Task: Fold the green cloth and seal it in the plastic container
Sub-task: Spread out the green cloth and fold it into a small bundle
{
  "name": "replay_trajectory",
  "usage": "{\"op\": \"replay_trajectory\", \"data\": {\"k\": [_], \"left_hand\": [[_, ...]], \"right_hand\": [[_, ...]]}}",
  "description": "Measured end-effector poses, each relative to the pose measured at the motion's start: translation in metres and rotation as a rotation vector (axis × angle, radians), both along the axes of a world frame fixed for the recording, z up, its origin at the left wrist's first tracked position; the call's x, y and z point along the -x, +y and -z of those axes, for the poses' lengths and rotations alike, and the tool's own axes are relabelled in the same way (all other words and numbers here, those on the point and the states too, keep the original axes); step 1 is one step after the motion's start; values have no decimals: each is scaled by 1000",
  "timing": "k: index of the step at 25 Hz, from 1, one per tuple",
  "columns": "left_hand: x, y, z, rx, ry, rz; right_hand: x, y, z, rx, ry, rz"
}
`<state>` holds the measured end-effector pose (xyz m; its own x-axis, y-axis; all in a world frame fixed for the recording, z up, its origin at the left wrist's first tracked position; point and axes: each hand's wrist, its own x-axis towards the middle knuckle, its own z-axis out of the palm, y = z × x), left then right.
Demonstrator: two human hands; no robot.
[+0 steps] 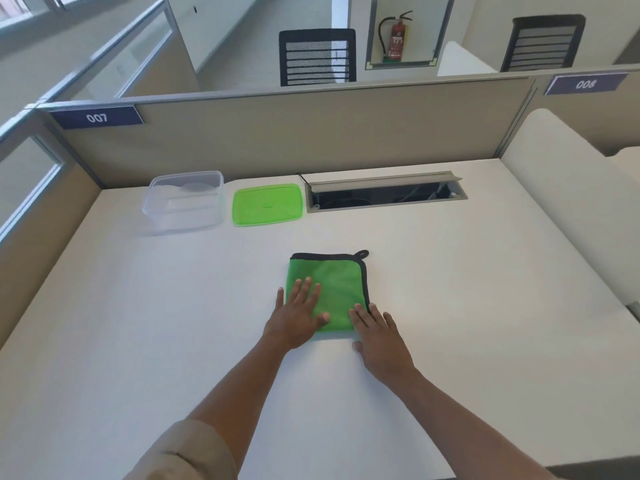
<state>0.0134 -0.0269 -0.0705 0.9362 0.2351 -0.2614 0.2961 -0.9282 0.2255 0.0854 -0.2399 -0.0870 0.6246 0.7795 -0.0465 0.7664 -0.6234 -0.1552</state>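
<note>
The green cloth [337,282] with black trim and a small hanging loop lies folded into a rough square in the middle of the white desk. My left hand [298,315] rests flat on its near left part, fingers spread. My right hand [379,336] lies flat at the cloth's near right corner, fingertips on its edge. The clear plastic container [185,202] stands uncovered at the back left. Its green lid [267,204] lies flat on the desk just to the right of it.
An open cable tray slot [384,194] is set into the desk at the back, right of the lid. A beige partition [294,129] walls the far edge and the left side. A white rounded panel [568,202] borders the right.
</note>
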Motion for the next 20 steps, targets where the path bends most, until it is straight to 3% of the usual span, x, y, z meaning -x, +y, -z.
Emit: {"op": "replay_trajectory", "data": {"k": [5,12,16,20], "left_hand": [[36,2,4,-35,-174,169],[37,7,-2,-68,-290,115],[31,6,-1,-190,-269,190],[26,-2,-8,-152,-255,71]], "right_hand": [[-7,-1,0,-13,-17,-21],[-12,4,1,-43,-25,-44],[-14,1,-3,-70,-27,-38],[-14,6,-8,-78,-26,-51]]}}
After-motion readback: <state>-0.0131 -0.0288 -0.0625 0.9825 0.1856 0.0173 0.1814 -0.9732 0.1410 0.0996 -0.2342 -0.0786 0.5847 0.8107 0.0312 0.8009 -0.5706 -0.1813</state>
